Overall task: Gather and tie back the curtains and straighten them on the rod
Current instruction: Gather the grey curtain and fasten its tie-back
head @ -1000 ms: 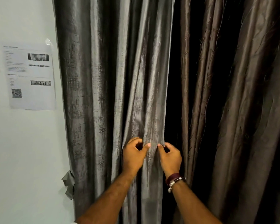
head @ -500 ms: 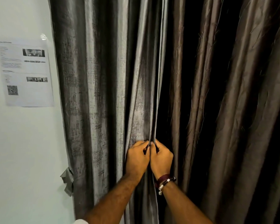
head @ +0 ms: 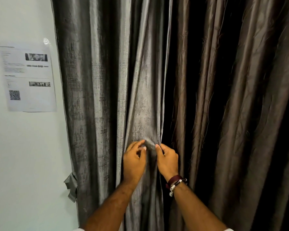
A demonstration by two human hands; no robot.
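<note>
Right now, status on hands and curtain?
Right hand pinching inner edge of shiny grey curtain. Left hand blurred, fingers loose at the fold. Grey fabric tieback hanging unused by wall. Nothing in the way.

Both forearms are bare. The right wrist (head: 175, 182) wears a dark maroon band and a black cord bracelet with silver beads (a small silver charm dangles from it). White sleeve edges (head: 228, 229) peek in at the bottom.

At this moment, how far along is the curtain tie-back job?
Early. Done: nothing tied; the tie-back hangs loose by the wall. In hand: the right hand pinches the grey curtain's inner edge, the left hand reaching beside it. Left: gathering, tying, the brown curtain, straightening.
</note>
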